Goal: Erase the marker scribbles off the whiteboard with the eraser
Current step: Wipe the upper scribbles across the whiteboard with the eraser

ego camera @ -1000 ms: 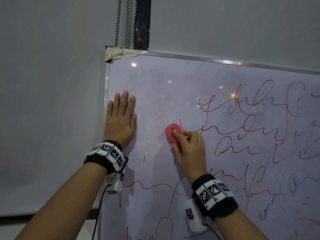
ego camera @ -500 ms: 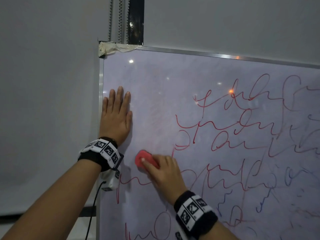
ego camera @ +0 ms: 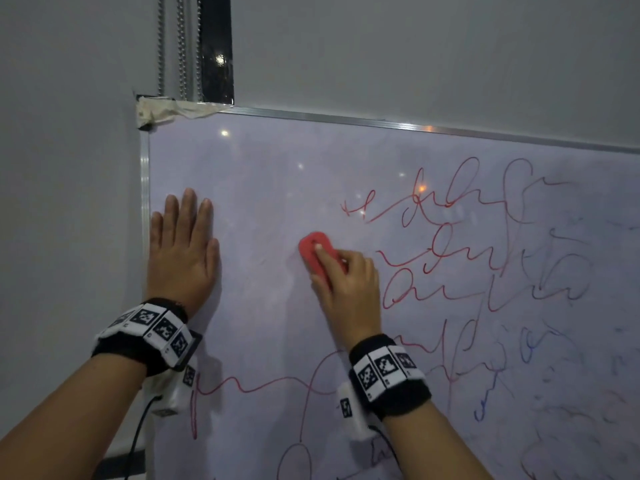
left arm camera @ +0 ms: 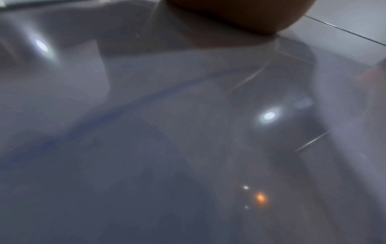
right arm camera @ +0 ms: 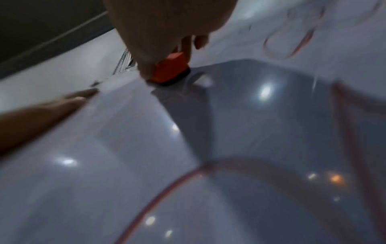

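The whiteboard (ego camera: 263, 188) hangs on a grey wall and carries red scribbles (ego camera: 446, 265) across its middle and right, with a long red line (ego camera: 263, 384) low on the left. My right hand (ego camera: 346, 285) grips a red eraser (ego camera: 313, 249) and presses it flat on the board left of the scribbles. The right wrist view shows the eraser (right arm camera: 170, 69) held between thumb and fingers, its dark pad on the surface. My left hand (ego camera: 181, 251) lies flat with straight fingers on the board near its left frame. The left wrist view is blurred.
The board's metal frame (ego camera: 143, 209) runs down the left, with tape (ego camera: 166, 110) on its top left corner. Bead chains (ego camera: 180, 46) and a dark strip hang above. Faint blue marks (ego camera: 526, 351) sit at the lower right. Wrist camera cables dangle below both wrists.
My right hand swept the eraser down-left, then back up and right to mid board. Red strokes left of the scribbles are gone. The left hand stayed flat in place.
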A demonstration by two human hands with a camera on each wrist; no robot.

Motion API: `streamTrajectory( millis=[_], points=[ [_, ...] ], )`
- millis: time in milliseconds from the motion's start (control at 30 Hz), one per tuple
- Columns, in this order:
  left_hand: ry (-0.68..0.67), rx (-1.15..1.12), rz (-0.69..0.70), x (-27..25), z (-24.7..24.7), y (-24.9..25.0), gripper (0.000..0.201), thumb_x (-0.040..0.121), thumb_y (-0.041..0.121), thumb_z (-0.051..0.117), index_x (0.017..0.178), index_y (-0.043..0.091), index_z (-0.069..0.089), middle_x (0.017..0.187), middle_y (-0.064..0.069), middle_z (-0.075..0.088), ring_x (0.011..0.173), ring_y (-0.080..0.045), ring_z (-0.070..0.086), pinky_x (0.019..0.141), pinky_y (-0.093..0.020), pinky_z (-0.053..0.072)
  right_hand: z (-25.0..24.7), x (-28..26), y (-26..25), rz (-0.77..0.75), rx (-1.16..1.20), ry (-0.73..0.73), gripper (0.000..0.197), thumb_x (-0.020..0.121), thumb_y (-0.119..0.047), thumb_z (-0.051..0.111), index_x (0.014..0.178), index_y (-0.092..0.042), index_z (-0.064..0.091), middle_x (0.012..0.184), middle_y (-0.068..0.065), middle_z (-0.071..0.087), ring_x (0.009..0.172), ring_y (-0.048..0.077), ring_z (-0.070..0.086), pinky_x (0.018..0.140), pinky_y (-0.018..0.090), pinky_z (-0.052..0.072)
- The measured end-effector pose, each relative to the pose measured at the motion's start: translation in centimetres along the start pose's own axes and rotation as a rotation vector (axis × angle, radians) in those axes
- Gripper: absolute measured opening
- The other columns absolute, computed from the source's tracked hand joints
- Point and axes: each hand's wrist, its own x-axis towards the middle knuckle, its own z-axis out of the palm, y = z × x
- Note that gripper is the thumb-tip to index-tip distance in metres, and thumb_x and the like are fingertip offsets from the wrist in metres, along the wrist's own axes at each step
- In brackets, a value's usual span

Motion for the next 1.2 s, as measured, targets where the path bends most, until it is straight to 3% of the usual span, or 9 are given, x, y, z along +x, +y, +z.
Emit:
streamTrajectory(
  millis=[100, 267, 400, 567, 767, 933, 1000, 1133, 1200],
  points=[
    [0.006, 0.015, 0.005, 0.0, 0.0, -0.1, 0.057, 0.096, 0.029, 0.024, 0.147, 0.004, 0.021, 0.154, -0.018, 0.017, 0.143, -0.014, -0.013, 0.116, -0.032, -0.011, -0.3, 1.2, 0.3, 0.244, 0.063, 0.146, 0.042, 0.086, -0.038, 0.050, 0.125, -0.022, 0.051, 0.100, 0.012, 0.056, 0.086, 0.028, 0.053, 0.068, 0.041, 0.053],
    [0.003, 0.009, 0.018, 0.0, -0.1, -0.3, 0.056, 0.096, 0.028, 0.025, 0.147, 0.006, 0.021, 0.154, -0.017, 0.018, 0.143, -0.014, -0.011, 0.116, -0.031, -0.010, 1.6, -1.9, -3.9, -0.201, 0.042, -0.079, 0.045, 0.083, -0.036, 0.050, 0.127, -0.026, 0.043, 0.097, 0.008, 0.060, 0.081, 0.022, 0.048, 0.065, 0.034, 0.049],
    [0.010, 0.013, 0.011, 0.0, -0.1, -0.2, 0.056, 0.096, 0.028, 0.025, 0.147, 0.005, 0.022, 0.154, -0.017, 0.019, 0.144, -0.020, -0.003, 0.117, -0.031, -0.009, 1.5, -0.2, -4.0, 0.064, 0.076, 0.022, 0.042, 0.086, -0.039, 0.049, 0.126, -0.027, 0.045, 0.096, 0.009, 0.059, 0.079, 0.025, 0.053, 0.063, 0.036, 0.050],
    [-0.016, 0.008, 0.012, -0.1, -0.3, -0.3, 0.057, 0.096, 0.030, 0.023, 0.147, 0.005, 0.019, 0.155, -0.016, 0.016, 0.144, -0.019, -0.004, 0.117, -0.032, -0.010, 2.4, -4.3, -6.6, -0.322, 0.066, -0.124, 0.055, 0.072, -0.025, 0.072, 0.122, -0.024, 0.047, 0.093, 0.006, 0.060, 0.075, 0.022, 0.048, 0.061, 0.032, 0.045],
    [-0.035, 0.011, -0.025, 0.0, -0.1, 0.5, 0.059, 0.095, 0.031, 0.022, 0.148, 0.004, 0.017, 0.155, -0.020, 0.012, 0.143, -0.023, -0.007, 0.115, -0.033, -0.015, -1.7, -2.9, 3.9, 0.347, 0.014, 0.143, 0.041, 0.085, -0.039, 0.047, 0.123, -0.025, 0.044, 0.100, 0.010, 0.053, 0.088, 0.022, 0.045, 0.071, 0.041, 0.051],
    [-0.035, 0.001, 0.110, 1.4, 0.5, 2.6, 0.058, 0.095, 0.034, 0.025, 0.147, 0.008, 0.021, 0.154, -0.019, 0.015, 0.143, -0.018, -0.012, 0.115, -0.036, -0.013, 1.1, -6.9, -1.8, -0.161, -0.042, -0.054, 0.043, 0.083, -0.037, 0.049, 0.125, -0.028, 0.044, 0.102, 0.002, 0.047, 0.083, 0.019, 0.044, 0.066, 0.030, 0.048],
    [-0.051, 0.005, 0.185, 1.8, 0.9, 3.5, 0.058, 0.097, 0.039, 0.022, 0.146, 0.009, 0.023, 0.154, -0.016, 0.017, 0.144, -0.018, -0.011, 0.115, -0.038, -0.010, 0.4, -6.2, 0.7, -0.197, -0.104, -0.033, 0.044, 0.082, -0.036, 0.051, 0.125, -0.029, 0.044, 0.102, 0.002, 0.048, 0.083, 0.018, 0.042, 0.066, 0.029, 0.047],
    [-0.068, 0.025, 0.170, 1.6, 1.5, 3.9, 0.059, 0.098, 0.042, 0.015, 0.148, 0.010, 0.018, 0.155, -0.010, 0.012, 0.145, -0.021, -0.008, 0.116, -0.040, -0.009, -1.8, -2.6, 6.2, 0.340, -0.024, 0.221, 0.044, 0.084, -0.040, 0.048, 0.124, -0.022, 0.049, 0.096, 0.013, 0.054, 0.086, 0.024, 0.046, 0.069, 0.040, 0.052],
    [-0.057, 0.022, 0.161, 1.5, 1.5, 3.9, 0.059, 0.096, 0.039, 0.021, 0.148, 0.010, 0.018, 0.155, -0.011, 0.014, 0.145, -0.021, -0.008, 0.116, -0.039, -0.008, -1.5, -1.6, 4.8, 0.436, 0.022, 0.234, 0.045, 0.085, -0.041, 0.047, 0.124, -0.021, 0.049, 0.097, 0.014, 0.053, 0.085, 0.029, 0.051, 0.066, 0.044, 0.053]
  ],
)
